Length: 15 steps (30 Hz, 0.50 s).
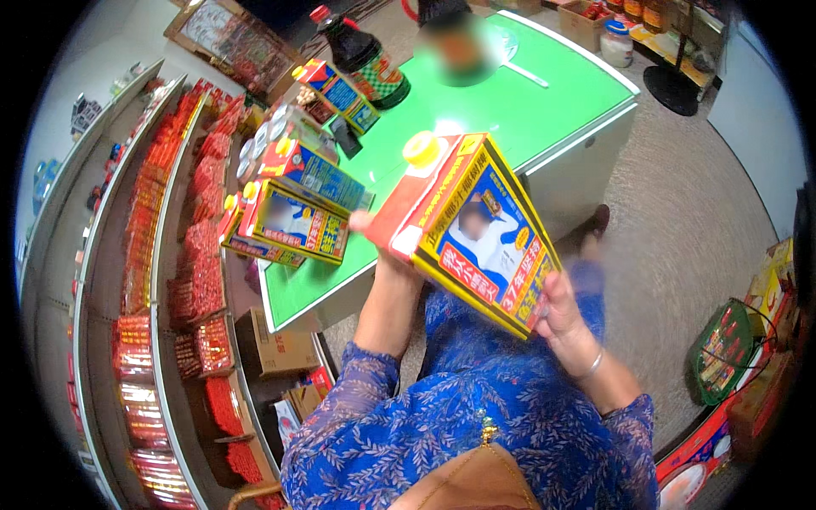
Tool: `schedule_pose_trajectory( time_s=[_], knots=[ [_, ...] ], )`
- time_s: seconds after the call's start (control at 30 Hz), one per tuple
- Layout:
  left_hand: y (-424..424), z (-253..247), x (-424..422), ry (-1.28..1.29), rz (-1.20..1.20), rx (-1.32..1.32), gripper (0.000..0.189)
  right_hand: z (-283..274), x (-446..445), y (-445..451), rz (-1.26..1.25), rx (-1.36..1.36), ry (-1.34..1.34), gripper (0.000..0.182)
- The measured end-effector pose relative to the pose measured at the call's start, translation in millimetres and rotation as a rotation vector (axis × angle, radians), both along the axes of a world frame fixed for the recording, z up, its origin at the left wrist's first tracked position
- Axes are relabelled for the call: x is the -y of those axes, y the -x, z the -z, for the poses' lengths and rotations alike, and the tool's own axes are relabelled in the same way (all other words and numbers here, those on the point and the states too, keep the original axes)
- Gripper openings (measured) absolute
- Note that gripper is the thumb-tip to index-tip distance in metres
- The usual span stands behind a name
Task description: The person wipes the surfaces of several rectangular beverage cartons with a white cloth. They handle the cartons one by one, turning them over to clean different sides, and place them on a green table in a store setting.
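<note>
Both hands hold a large drink carton (478, 236) in front of my body, tilted. It has a yellow screw cap, a red top and yellow edges, and bears a picture and writing. My left hand (395, 266) grips it at the upper left, with the thumb showing and most fingers hidden behind it. My right hand (562, 312) clasps its lower right corner. On the green tabletop (446, 108) to the left stand similar cartons (296, 220), (312, 175) side by side, and another carton (338, 95) farther back.
A big dark bottle (366, 64) with a red cap stands beside the far carton, near a small black object (345, 137). A white-handled fly swatter (526, 73) lies at the back. Shelves (159, 255) of red packets line the left. A green basket (723, 350) sits at right.
</note>
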<state>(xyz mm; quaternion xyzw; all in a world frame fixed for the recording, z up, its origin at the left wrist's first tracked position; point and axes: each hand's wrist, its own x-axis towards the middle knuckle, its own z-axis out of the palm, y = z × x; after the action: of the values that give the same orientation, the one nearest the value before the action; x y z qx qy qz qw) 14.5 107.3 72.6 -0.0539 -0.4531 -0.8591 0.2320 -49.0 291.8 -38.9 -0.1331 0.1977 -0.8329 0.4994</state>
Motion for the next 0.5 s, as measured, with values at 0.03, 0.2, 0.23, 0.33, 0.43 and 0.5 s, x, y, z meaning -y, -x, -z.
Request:
schedule_pose_trajectory(
  time_s=[0.03, 0.2, 0.23, 0.33, 0.43, 0.5],
  knots=[
    [-5.2, 0.5, -9.1, 0.002, -0.072, 0.061, 0.135, 0.6, -2.1, 3.6, 0.030, -0.013, -0.002, 0.079],
    [-3.2, 37.9, -24.0, 0.085, -0.054, 0.116, 0.116, -9.1, 5.0, -1.8, 0.153, -0.064, -0.063, 0.077],
    [-1.0, 38.8, -22.9, 0.064, -0.066, 0.133, 0.116, -8.2, 5.6, -2.6, 0.160, -0.096, -0.062, 0.077],
    [3.9, 38.3, -23.7, -0.015, -0.098, 0.144, 0.117, -1.0, 4.4, -4.0, 0.157, -0.294, -0.083, 0.082],
    [6.0, 31.3, -24.4, -0.072, -0.079, 0.068, 0.118, 10.3, -5.0, 3.7, 0.103, -0.561, -0.130, 0.091],
    [3.2, 28.6, -23.1, -0.090, -0.076, 0.065, 0.116, 11.1, -16.1, 15.1, 0.016, -0.625, -0.177, 0.080]
  ],
)
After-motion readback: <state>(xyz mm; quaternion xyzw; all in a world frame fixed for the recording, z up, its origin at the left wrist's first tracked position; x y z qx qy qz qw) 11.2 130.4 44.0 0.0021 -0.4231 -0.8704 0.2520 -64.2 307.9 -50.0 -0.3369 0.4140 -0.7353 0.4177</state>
